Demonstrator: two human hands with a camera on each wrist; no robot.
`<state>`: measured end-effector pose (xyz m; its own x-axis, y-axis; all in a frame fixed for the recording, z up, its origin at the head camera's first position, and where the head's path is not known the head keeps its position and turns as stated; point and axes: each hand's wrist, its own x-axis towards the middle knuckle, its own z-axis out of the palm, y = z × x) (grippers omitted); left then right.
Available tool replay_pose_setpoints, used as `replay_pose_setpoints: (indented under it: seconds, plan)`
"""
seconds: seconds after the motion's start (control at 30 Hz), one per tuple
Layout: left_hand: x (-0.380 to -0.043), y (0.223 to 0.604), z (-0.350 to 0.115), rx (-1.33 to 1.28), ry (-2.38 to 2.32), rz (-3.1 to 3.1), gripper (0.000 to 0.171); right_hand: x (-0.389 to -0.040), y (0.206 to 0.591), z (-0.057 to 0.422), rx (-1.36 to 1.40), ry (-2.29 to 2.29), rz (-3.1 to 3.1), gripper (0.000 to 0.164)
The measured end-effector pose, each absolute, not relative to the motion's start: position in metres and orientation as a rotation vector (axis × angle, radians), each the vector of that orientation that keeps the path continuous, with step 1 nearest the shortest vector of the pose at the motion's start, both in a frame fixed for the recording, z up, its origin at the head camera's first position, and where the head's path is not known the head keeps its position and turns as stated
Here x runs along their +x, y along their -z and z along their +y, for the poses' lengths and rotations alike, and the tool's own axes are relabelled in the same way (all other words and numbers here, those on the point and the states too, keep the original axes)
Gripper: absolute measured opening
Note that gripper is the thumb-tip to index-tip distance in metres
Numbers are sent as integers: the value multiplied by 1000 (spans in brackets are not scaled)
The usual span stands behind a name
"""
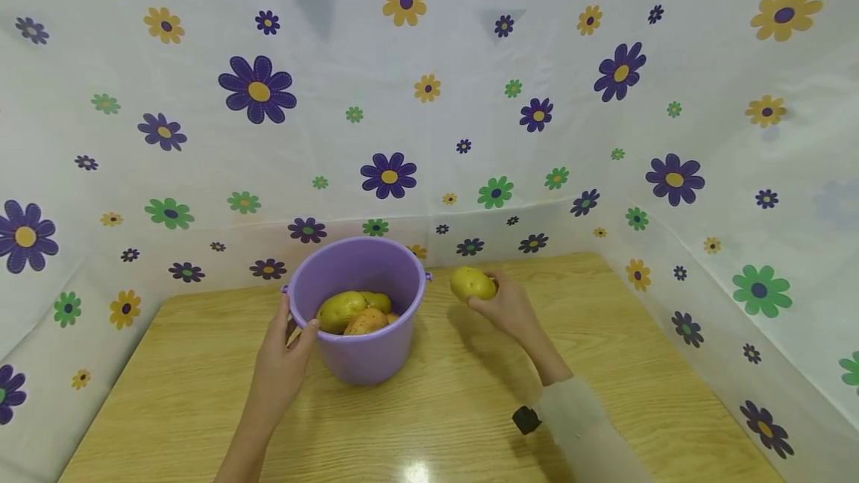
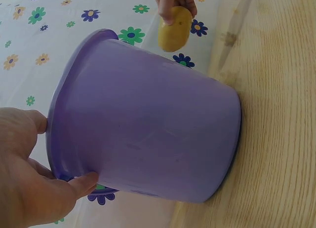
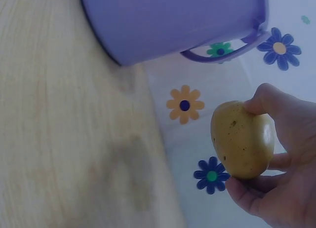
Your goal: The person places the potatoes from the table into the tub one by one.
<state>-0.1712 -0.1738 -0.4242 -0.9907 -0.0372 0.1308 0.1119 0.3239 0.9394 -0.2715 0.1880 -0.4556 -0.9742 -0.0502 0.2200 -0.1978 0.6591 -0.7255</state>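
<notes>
A purple bucket (image 1: 365, 352) stands upright on the table with several potatoes (image 1: 341, 311) inside. My left hand (image 1: 285, 364) holds the bucket by its near left rim, thumb and fingers spread along the edge; in the left wrist view the fingers (image 2: 85, 182) touch its outer wall. To the right of the bucket, my right hand (image 1: 506, 308) grips a yellow potato (image 1: 472, 284) above the table, apart from the bucket. Seen from the right wrist, thumb and fingertips pinch that potato (image 3: 243, 140) from both sides. The bucket's handle (image 3: 227, 56) hangs down at the back.
The wooden table (image 1: 456, 408) reaches back to a white flowered cloth (image 1: 463, 110) that hangs behind and along both sides. A small black object (image 1: 526, 420) sits by the right sleeve (image 1: 577, 416).
</notes>
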Motion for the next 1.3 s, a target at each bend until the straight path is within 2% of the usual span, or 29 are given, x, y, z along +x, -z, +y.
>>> replay_pose_setpoints:
  seconds: [0.57,1.3]
  plan:
    - [-171,423,-172,-83,1740,-2439,79,-274,399,189,272,-1174,-2643,65]
    - [-174,425,-174,-68,1768,-2442,79,-272,375,174,285,-1161,-2660,68]
